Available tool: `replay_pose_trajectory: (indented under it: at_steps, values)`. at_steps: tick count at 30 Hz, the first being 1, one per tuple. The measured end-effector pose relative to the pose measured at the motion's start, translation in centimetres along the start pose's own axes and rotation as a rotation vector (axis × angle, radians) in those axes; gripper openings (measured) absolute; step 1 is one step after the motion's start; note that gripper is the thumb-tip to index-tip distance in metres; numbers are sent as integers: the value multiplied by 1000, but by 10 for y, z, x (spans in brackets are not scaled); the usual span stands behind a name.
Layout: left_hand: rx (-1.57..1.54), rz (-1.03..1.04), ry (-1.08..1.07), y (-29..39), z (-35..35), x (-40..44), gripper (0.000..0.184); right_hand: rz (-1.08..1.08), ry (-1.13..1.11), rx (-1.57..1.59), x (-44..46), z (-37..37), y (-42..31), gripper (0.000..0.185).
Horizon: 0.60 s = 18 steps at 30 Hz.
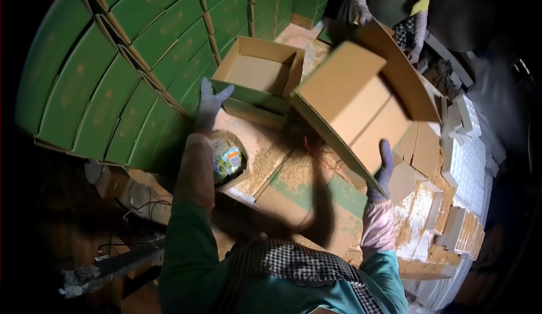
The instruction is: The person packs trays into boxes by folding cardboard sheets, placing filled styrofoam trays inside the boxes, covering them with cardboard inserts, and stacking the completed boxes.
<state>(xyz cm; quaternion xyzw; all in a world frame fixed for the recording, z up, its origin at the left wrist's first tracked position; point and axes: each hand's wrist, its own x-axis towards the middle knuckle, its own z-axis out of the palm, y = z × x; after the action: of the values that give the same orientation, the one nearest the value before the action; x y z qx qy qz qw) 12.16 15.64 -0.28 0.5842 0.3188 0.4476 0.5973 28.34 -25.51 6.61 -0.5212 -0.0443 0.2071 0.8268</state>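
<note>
Head view: your two gloved hands are well apart, each beside a cardboard box. Your left hand (pixel 212 104) has its fingers raised and its thumb spread away from them, next to the near left corner of an open box (pixel 261 72). The thumb reaches toward that box's green outer side (whether it presses on the cardboard, you cannot tell from this angle). The open box sits hollow side up, plain brown within.

Your right hand (pixel 384 170) is clamped on the near right corner of a tilted box (pixel 353 102), one digit showing over the inner side of the rim. This tilted box slants between your arms and the far end of the table, its brown inside toward you and a tall brown wall rising at its far right.

Behind your left hand stands a wall of stacked green cartons (pixel 158 60). Near your left forearm, a brightly printed packet (pixel 227 161) lies inside a rounded container (pixel 247 170). Beyond it, tan crumbs (pixel 296 170) cover part of the table, with red string (pixel 320 161) among them and green-marked cardboard (pixel 345 198) nearer you. White moulded trays (pixel 467 164) lie to the right. At the far side, a co-worker (pixel 389 3) in a yellow top stands beyond the tilted box, both arms lowered.
</note>
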Motion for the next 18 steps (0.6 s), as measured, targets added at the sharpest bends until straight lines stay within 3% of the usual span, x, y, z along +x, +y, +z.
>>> replay_pose_trajectory:
  at_steps: [2, 4, 6, 8, 9, 11, 12, 13, 14, 17, 18]
  values:
    - [311, 70, -343, -1, -31, 26, 60, -184, -93, -137, 50, 55, 11, 54]
    - [581, 55, -330, -24, -32, 44, 43, -126, -269, -154, 102, 97, 39, 59]
    - [782, 136, -283, 9, -21, 30, 41, -19, -440, -124, 124, 152, 63, 72]
    - [377, -69, -437, -26, -33, 43, 43, -92, -465, -282, 162, 179, 122, 83]
    - [833, -4, -348, 3, -22, 30, 47, -106, -424, -326, 165, 190, 130, 88]
    - [738, 82, -270, -7, -16, 29, 51, -15, -437, -341, 178, 195, 135, 91]
    - [709, 131, -54, -26, -12, 16, 56, -7, -416, -336, 174, 179, 139, 91]
    - [668, 182, 159, -47, -8, 4, 62, -185, -260, -829, 144, 173, 113, 87]
    - [670, 183, 142, -41, -3, -22, 62, -367, -86, -1316, 118, 165, 87, 83]
    - [715, 190, -550, 8, -3, -133, 80, -333, -243, -745, 32, 52, 60, 76]
    - [615, 139, -987, -33, -9, -162, 87, -211, -238, -748, -2, -5, 69, 77]
